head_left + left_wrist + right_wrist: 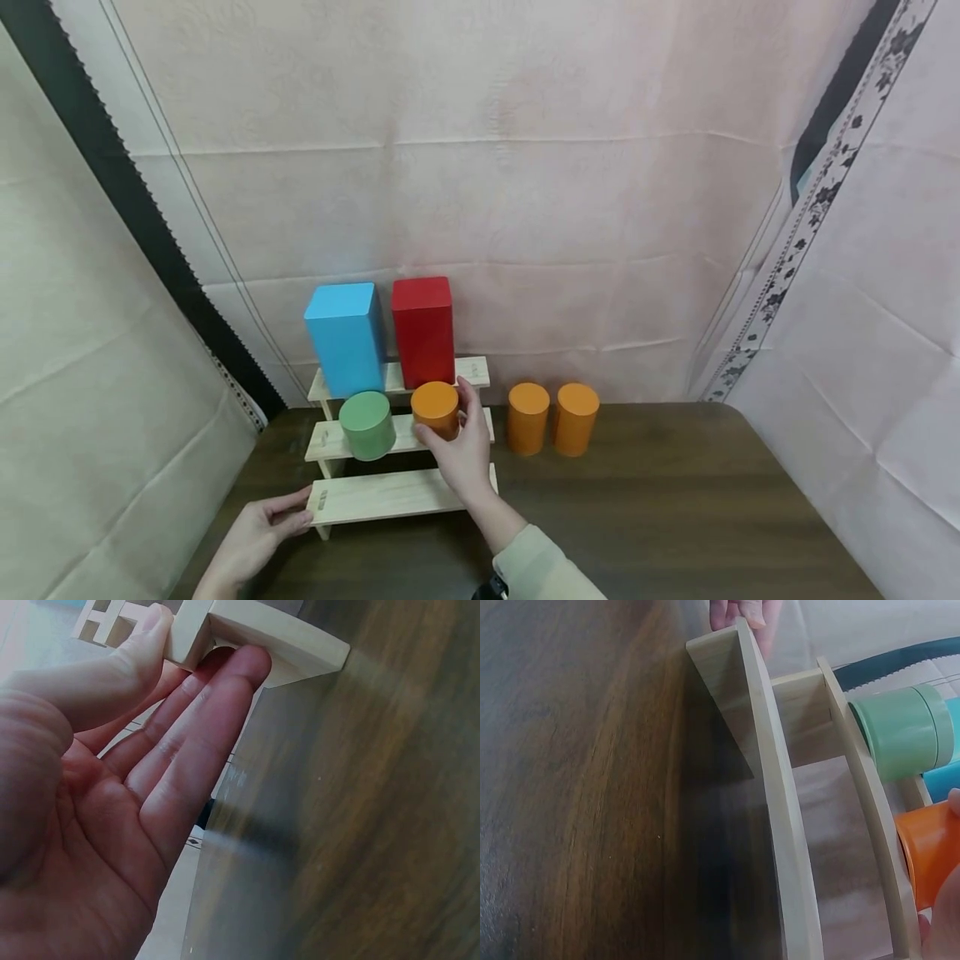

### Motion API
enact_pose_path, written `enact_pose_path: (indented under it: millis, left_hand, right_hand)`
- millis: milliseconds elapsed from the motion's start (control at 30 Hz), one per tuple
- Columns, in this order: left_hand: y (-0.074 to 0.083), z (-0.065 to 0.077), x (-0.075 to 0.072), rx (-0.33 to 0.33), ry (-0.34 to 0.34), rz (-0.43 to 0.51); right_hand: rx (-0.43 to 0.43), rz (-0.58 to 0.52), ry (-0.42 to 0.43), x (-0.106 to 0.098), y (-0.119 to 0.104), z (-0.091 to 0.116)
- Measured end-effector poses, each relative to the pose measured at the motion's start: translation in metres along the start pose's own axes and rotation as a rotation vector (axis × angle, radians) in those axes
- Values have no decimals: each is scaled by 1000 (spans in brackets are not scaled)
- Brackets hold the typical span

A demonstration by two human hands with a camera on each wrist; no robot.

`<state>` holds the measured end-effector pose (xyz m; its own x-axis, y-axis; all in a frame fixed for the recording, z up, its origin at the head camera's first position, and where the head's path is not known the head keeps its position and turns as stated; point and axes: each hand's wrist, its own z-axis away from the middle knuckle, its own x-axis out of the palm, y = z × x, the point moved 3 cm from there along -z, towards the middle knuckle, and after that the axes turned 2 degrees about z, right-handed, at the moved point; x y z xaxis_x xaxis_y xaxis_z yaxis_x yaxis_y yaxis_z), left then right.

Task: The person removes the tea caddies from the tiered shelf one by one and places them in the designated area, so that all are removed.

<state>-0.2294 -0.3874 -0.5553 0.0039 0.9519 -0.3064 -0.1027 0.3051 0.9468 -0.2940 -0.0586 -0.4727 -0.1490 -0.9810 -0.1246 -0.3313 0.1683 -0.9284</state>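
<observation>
A three-step wooden stand is on the table. My left hand pinches the left end of its lowest step, thumb on one side and fingers against the other. On the middle step, my right hand grips an orange cylinder between thumb and fingers. The cylinder's base sits at the step's surface in the right wrist view. Left of it on the same step stands a green cylinder. A blue box and a red box stand upright on the top step.
Two more orange cylinders, one nearer and one farther right, stand on the brown wooden table right of the stand. Pale cloth hangs behind and along both sides. The lowest step holds no blocks.
</observation>
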Motion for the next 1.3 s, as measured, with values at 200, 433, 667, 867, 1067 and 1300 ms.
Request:
enact_pose_path:
  millis: [200,433,667,867,1067,1300]
  left_hand:
    - [0,-1,-1,-5,11,-7]
    - [1,-1,0,-15,11,-23]
    - [1,-1,0,-25,23,-46]
    - [-1,-3,-1,-23,28,-51]
    - [-1,-3,1,-26,27,-31]
    - [0,-3,2,-30,32,-33]
  right_hand:
    - [-32,-2,-1,0,1,0]
    - [-30,20,-6,1,4,2]
    - [-18,43,-13,2,8,3]
    - [-24,50,-15,1,7,4]
    - [-36,46,-13,1,6,4]
    - [-52,39,-6,0,6,5]
